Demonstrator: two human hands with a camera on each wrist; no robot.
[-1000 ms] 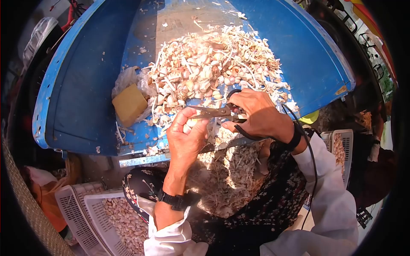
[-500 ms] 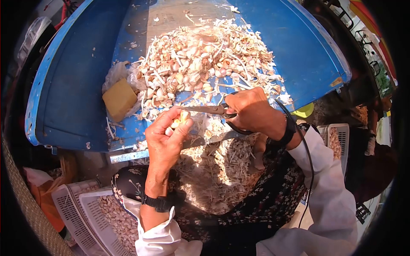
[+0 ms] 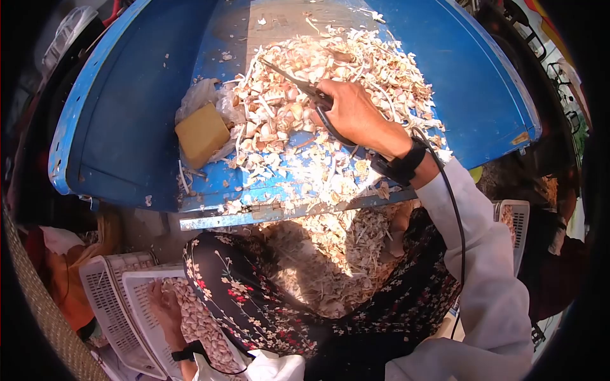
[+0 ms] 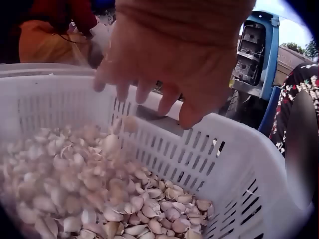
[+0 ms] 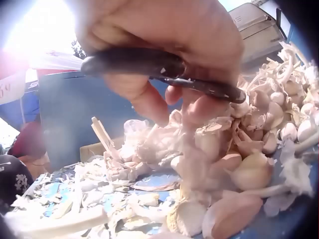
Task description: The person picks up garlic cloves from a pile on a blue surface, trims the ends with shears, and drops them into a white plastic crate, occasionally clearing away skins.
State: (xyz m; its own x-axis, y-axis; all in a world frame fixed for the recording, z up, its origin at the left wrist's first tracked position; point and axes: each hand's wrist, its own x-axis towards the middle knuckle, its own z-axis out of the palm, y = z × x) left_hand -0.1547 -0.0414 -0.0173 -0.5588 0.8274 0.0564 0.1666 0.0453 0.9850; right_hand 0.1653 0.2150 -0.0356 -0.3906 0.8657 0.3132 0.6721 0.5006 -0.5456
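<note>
My left hand (image 3: 166,311) is over a white slotted basket (image 4: 239,144) at the lower left. Its fingers hang straight down inside the rim in the left wrist view, and a few blurred cloves are falling below them. Loose garlic cloves (image 4: 149,204) fill the basket's bottom. My right hand (image 3: 359,114) grips black-handled scissors (image 3: 289,75), their blades pointing far left across the garlic heap (image 3: 381,70). In the right wrist view its fingertips reach down into the garlic beside the scissor handle (image 5: 134,62); what they touch is blurred.
The heap lies on a blue metal tray (image 3: 127,127) with raised sides. A tan block (image 3: 202,135) and a clear plastic bag (image 3: 198,95) sit left of it. Peelings (image 3: 318,254) cover the ground between the legs. Another white basket (image 3: 518,219) stands at right.
My left hand has left the tray's front edge, where it held garlic cloves, and moved down to the basket. The right hand has moved forward onto the heap, still holding the scissors.
</note>
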